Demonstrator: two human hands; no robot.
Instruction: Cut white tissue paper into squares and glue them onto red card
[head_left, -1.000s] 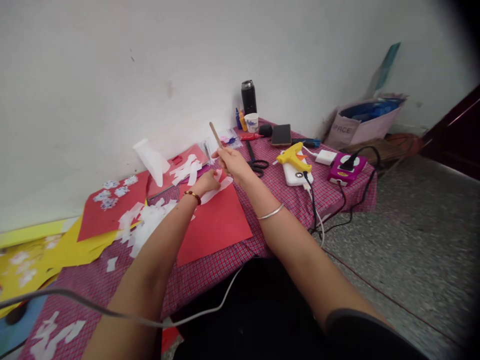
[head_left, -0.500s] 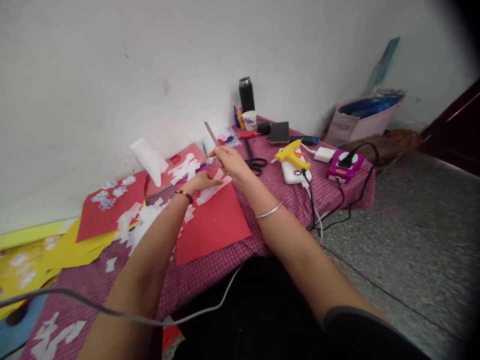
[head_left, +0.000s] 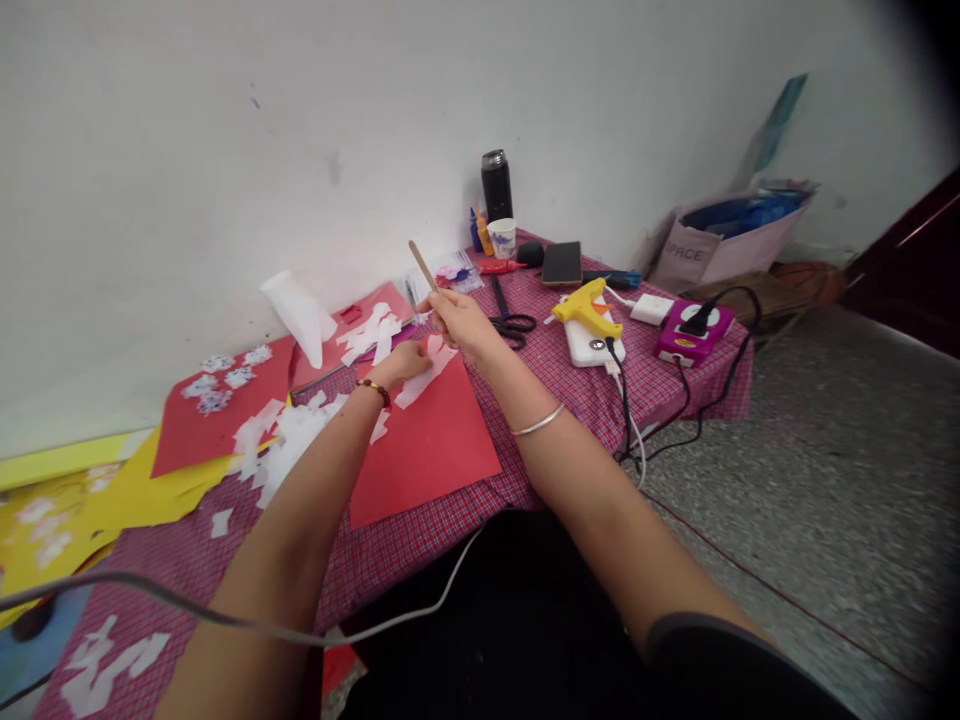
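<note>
My right hand (head_left: 459, 322) is closed around a flat wooden stick (head_left: 422, 264), which points up and to the left. Beside it, my left hand (head_left: 405, 362) has its fingers curled at a strip of white tissue paper (head_left: 424, 382). That strip lies over the far edge of a red paper sheet (head_left: 427, 450) on the table. Exactly how the left fingertips grip the strip is hard to make out. More torn white paper (head_left: 296, 440) lies in a heap beyond my left forearm, and other strips (head_left: 371, 335) rest farther back.
Black scissors (head_left: 513, 325) lie right of my hands. A yellow glue gun (head_left: 589, 308) rests on a white power bank (head_left: 589, 345), near a purple power strip (head_left: 694, 335) with cords. A black bottle (head_left: 496, 188) and paper cup (head_left: 502, 240) stand behind. White cable (head_left: 390, 632) crosses in front.
My left fingers have drawn in more tightly at the white strip. The right hand keeps hold of the wooden stick, almost in the same place.
</note>
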